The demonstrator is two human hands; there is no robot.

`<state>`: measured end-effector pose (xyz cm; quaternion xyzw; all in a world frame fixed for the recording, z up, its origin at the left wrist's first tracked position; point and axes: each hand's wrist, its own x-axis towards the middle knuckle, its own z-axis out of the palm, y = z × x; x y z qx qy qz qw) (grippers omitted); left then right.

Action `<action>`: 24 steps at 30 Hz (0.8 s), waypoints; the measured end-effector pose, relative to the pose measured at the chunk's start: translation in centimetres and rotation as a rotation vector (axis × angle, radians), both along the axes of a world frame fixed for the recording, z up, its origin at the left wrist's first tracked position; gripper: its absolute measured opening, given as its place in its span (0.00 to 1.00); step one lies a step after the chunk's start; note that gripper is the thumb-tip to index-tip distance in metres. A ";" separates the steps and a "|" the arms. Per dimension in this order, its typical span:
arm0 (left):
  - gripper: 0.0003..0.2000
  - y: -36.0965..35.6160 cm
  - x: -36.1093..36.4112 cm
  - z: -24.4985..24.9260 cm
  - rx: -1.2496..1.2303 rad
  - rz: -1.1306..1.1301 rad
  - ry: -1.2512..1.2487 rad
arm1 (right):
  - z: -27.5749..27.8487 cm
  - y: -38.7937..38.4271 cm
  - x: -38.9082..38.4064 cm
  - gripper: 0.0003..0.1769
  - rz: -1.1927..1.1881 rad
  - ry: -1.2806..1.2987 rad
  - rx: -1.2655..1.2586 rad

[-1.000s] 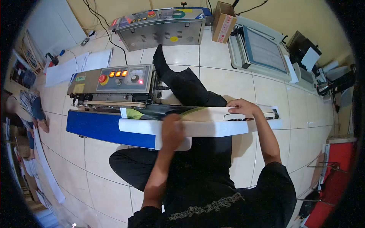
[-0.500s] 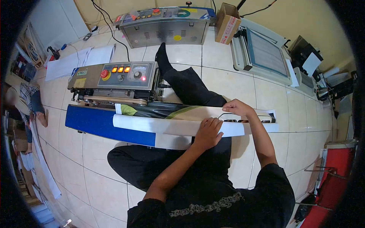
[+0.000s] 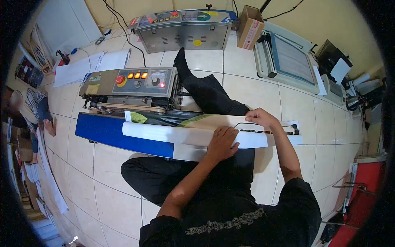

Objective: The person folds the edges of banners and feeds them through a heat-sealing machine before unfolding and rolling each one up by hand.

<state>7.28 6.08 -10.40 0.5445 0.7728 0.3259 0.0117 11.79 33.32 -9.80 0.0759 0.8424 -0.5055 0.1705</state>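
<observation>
I sit on a tiled floor with a long rolled printed sheet (image 3: 164,133) lying across my lap and onto the blue conveyor (image 3: 103,129) of a band sealer machine (image 3: 131,84). My left hand (image 3: 222,143) presses flat on the white roll near its middle. My right hand (image 3: 260,117) pinches the far edge of the sheet, beside black printed outlines. The sheet's left end, with a green and dark print, lies under the sealer's belt.
A second steel machine (image 3: 185,31) stands behind, with a cardboard box (image 3: 251,21) beside it. A flat screen-frame device (image 3: 288,57) sits at the back right. Paper sheets (image 3: 90,64) lie at the back left. Another person (image 3: 31,109) sits at the far left. Red items (image 3: 362,193) are at right.
My left hand slid from the roll's left-middle toward the right and now rests flat near my right hand. The sheet shifted slightly left toward the sealer.
</observation>
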 end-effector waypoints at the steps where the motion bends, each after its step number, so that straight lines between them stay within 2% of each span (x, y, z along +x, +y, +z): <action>1: 0.25 -0.1 -0.1 -0.1 -0.001 0.008 0.005 | 0.1 0.0 0.1 0.12 -0.010 -0.005 -0.016; 12: 0.24 -2.1 -2.3 -0.4 -0.051 -0.019 -0.033 | 0.9 1.0 1.9 0.10 -0.107 -0.024 0.000; 14: 0.24 -2.4 -2.5 -0.1 -0.064 -0.021 -0.040 | 1.2 1.2 2.5 0.10 -0.187 -0.018 -0.067; 24: 0.21 -3.9 -4.4 -0.1 -0.098 -0.009 -0.060 | 0.5 1.7 3.1 0.10 -0.234 0.020 -0.073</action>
